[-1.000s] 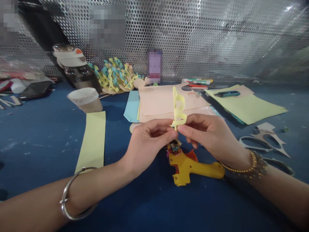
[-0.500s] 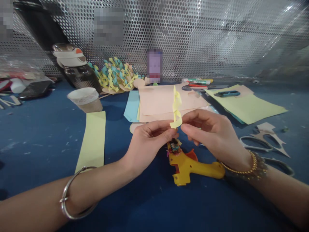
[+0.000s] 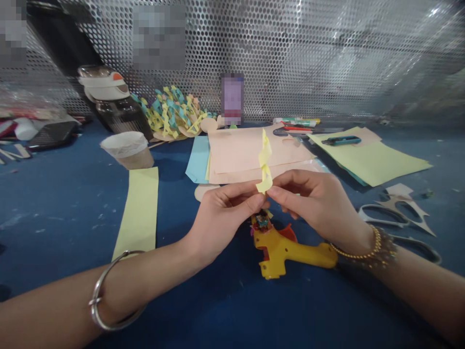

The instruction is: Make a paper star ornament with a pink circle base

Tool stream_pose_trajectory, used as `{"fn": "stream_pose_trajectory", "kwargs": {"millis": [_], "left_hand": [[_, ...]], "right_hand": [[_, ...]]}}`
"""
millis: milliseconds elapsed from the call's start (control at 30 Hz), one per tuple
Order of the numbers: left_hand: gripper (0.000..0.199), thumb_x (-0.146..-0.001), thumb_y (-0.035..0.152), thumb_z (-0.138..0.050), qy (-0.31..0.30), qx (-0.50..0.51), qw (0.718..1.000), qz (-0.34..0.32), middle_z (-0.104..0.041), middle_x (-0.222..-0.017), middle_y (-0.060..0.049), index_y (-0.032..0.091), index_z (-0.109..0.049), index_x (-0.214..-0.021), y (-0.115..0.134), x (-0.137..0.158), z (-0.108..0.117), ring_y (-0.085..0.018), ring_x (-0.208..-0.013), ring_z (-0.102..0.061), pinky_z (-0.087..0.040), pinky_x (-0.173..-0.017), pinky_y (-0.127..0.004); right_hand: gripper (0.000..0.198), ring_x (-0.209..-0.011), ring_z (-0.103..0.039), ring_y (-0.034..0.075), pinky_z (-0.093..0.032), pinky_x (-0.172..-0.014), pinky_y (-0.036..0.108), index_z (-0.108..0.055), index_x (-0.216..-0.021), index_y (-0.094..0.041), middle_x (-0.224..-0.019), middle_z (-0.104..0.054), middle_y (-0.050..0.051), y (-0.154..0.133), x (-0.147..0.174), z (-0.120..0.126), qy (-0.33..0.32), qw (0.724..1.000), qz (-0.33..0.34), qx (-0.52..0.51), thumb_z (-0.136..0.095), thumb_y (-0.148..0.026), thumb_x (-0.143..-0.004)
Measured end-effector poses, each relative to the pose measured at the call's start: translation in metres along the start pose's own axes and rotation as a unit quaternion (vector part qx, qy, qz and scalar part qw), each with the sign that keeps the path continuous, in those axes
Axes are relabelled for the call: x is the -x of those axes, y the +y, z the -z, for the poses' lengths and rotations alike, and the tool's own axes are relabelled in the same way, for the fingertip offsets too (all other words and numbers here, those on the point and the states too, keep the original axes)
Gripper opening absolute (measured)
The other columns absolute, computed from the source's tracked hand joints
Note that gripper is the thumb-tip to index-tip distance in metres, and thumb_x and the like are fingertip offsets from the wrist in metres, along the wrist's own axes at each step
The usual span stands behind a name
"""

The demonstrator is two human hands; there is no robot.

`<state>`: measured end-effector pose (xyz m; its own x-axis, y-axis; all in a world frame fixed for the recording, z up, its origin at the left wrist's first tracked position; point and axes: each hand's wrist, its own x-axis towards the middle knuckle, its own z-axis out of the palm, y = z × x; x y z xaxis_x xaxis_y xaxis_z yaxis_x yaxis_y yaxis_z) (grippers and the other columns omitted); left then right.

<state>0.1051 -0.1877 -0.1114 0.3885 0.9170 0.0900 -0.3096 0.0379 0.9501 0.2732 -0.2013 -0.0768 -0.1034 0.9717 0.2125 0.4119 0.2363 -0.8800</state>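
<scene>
A curled, twisted strip of yellow paper [image 3: 265, 152] stands upright between my fingertips. My left hand [image 3: 223, 213] pinches its lower end between thumb and forefinger. From the other side, the thumb and forefinger of my right hand [image 3: 314, 201] close on the strip's base; the exact contact is partly hidden. Just below my fingers lies a yellow hot glue gun [image 3: 278, 249] with an orange trigger, its nozzle end dirty with glue and paper scraps and partly covered by my left hand.
Left of my arm lies a flat yellow paper strip [image 3: 140, 208], near a paper cup [image 3: 129, 151] and a bottle [image 3: 116, 104]. Behind are a bundle of curled strips [image 3: 176, 114] and pink sheets [image 3: 240, 150]. Scissors [image 3: 385, 215] and a box cutter [image 3: 341, 140] on yellow sheets [image 3: 395, 157] are at right.
My right thumb and forefinger have moved left and closed in on the base of the yellow paper strip. My left hand keeps its pinch, and the glue gun stays in place.
</scene>
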Motion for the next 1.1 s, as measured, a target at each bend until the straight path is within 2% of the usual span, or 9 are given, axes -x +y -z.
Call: {"fn": "stream_pose_trajectory", "kwargs": {"millis": [133, 333, 467, 633, 800, 900, 967, 1033, 1100], "left_hand": [[0.017, -0.078, 0.022, -0.072, 0.001, 0.015, 1.0, 0.015, -0.074, -0.082, -0.002, 0.019, -0.075, -0.094, 0.001, -0.001, -0.001, -0.012, -0.075, -0.065, -0.051, -0.075, -0.022], [0.014, -0.074, 0.024, -0.076, 0.039, 0.024, 0.998, 0.035, -0.072, -0.078, -0.001, 0.017, -0.072, -0.086, 0.001, -0.002, 0.0, -0.011, -0.072, -0.063, -0.051, -0.072, -0.021], [0.012, -0.072, 0.022, -0.077, 0.045, 0.037, 0.997, 0.041, -0.071, -0.073, 0.002, 0.018, -0.071, -0.082, 0.0, -0.001, 0.001, -0.008, -0.068, -0.063, -0.05, -0.07, -0.019], [0.012, -0.071, 0.022, -0.077, 0.05, 0.035, 0.997, 0.044, -0.07, -0.071, 0.002, 0.016, -0.071, -0.08, 0.001, -0.002, 0.0, -0.009, -0.066, -0.062, -0.05, -0.068, -0.02], [0.013, -0.071, 0.022, -0.077, 0.063, 0.04, 0.996, 0.055, -0.069, -0.07, 0.001, 0.014, -0.069, -0.078, 0.003, -0.003, -0.002, -0.008, -0.064, -0.062, -0.049, -0.065, -0.018], [0.015, -0.072, 0.024, -0.077, 0.07, 0.042, 0.995, 0.057, -0.069, -0.072, 0.001, 0.015, -0.07, -0.08, 0.003, -0.004, 0.0, -0.007, -0.066, -0.064, -0.05, -0.066, -0.017], [0.014, -0.071, 0.025, -0.078, 0.082, 0.039, 0.995, 0.051, -0.068, -0.072, 0.002, 0.016, -0.07, -0.078, 0.003, -0.004, 0.001, -0.007, -0.066, -0.065, -0.05, -0.066, -0.017], [0.013, -0.07, 0.024, -0.079, 0.101, 0.037, 0.993, 0.042, -0.068, -0.071, 0.003, 0.016, -0.069, -0.076, 0.003, -0.006, 0.003, -0.008, -0.067, -0.065, -0.05, -0.067, -0.018], [0.013, -0.069, 0.024, -0.079, 0.128, 0.034, 0.991, 0.031, -0.069, -0.071, 0.002, 0.017, -0.069, -0.075, 0.003, -0.008, 0.004, -0.009, -0.068, -0.066, -0.051, -0.068, -0.02]], "right_hand": [[0.007, -0.043, -0.046, 0.007, -0.039, -0.04, 0.021, -0.066, -0.071, -0.019, -0.058, -0.059, -0.004, 0.002, 0.0, -0.001, 0.004, 1.0, 0.007, 0.014, -0.065, -0.023, -0.077], [0.008, -0.046, -0.049, 0.007, -0.042, -0.042, 0.021, -0.065, -0.073, -0.019, -0.064, -0.062, -0.003, 0.003, 0.0, -0.002, 0.018, 0.999, 0.028, 0.036, -0.065, -0.024, -0.079], [0.007, -0.049, -0.051, 0.008, -0.043, -0.044, 0.02, -0.066, -0.074, -0.02, -0.066, -0.063, -0.003, 0.002, 0.001, -0.001, 0.012, 0.999, 0.034, 0.041, -0.065, -0.025, -0.079], [0.005, -0.065, -0.06, 0.011, -0.049, -0.053, 0.019, -0.066, -0.076, -0.021, -0.073, -0.067, -0.001, 0.004, 0.003, -0.001, -0.001, 0.997, 0.047, 0.054, -0.065, -0.023, -0.08], [0.007, -0.063, -0.06, 0.01, -0.049, -0.053, 0.019, -0.067, -0.078, -0.021, -0.073, -0.067, -0.002, 0.002, 0.002, -0.001, -0.011, 0.995, 0.061, 0.083, -0.063, -0.025, -0.082], [0.011, -0.065, -0.062, 0.012, -0.05, -0.052, 0.02, -0.066, -0.081, -0.023, -0.077, -0.068, -0.001, -0.003, 0.003, 0.014, -0.062, 0.988, 0.057, 0.129, -0.062, -0.032, -0.084], [0.02, -0.064, -0.063, 0.014, -0.05, -0.052, 0.023, -0.065, -0.088, -0.025, -0.081, -0.068, 0.0, -0.004, 0.007, 0.029, -0.139, 0.973, 0.038, 0.179, -0.069, -0.041, -0.077], [0.049, -0.071, -0.065, 0.019, -0.052, -0.056, 0.028, -0.063, -0.103, -0.028, -0.091, -0.068, 0.001, -0.002, 0.012, 0.042, -0.223, 0.943, 0.027, 0.244, -0.081, -0.046, -0.061], [0.069, -0.078, -0.065, 0.024, -0.052, -0.059, 0.031, -0.059, -0.114, -0.03, -0.1, -0.067, 0.003, 0.002, 0.017, 0.046, -0.283, 0.912, 0.018, 0.296, -0.085, -0.046, -0.053]]}}
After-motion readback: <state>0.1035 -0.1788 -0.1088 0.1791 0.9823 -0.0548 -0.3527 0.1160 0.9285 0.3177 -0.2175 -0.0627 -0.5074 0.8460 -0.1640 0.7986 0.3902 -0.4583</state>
